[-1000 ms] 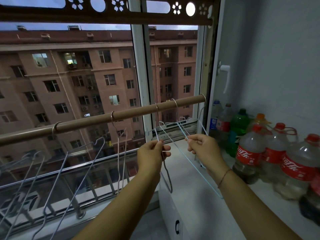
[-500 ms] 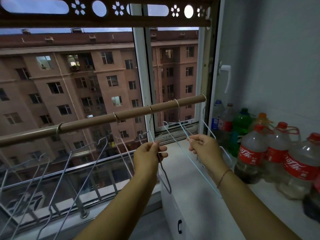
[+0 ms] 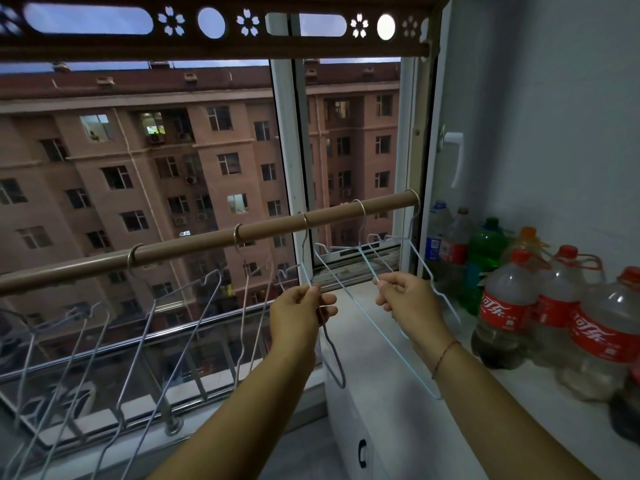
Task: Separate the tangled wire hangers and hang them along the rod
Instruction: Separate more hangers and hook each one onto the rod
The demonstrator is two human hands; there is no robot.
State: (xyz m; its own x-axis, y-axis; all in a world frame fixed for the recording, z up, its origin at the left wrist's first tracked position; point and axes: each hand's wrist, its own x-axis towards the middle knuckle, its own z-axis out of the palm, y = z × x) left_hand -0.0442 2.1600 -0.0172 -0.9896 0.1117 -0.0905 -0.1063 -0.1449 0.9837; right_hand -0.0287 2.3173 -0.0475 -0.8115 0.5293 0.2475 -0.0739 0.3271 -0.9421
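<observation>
A brown rod [image 3: 207, 245] slopes across the window from lower left to upper right. Several wire hangers hang from it by their hooks. My left hand [image 3: 299, 308] pinches the shoulder of a grey wire hanger [image 3: 332, 355] whose hook sits on the rod near the window post. My right hand [image 3: 407, 296] pinches a light blue wire hanger [image 3: 391, 336] hooked further right. A white hanger [image 3: 433, 282] hangs at the rod's right end, just behind my right hand. More grey hangers [image 3: 166, 323] hang spread out to the left.
Several large plastic bottles [image 3: 502, 313] with red labels stand on the white counter [image 3: 391, 420] at the right, with a green bottle [image 3: 485, 251] behind. A metal railing [image 3: 104, 362] runs outside the window. A white window handle [image 3: 457, 157] sticks out at the right.
The grey hanger in my left hand has slid left along the rod, away from the blue one. My right hand stayed about where it was.
</observation>
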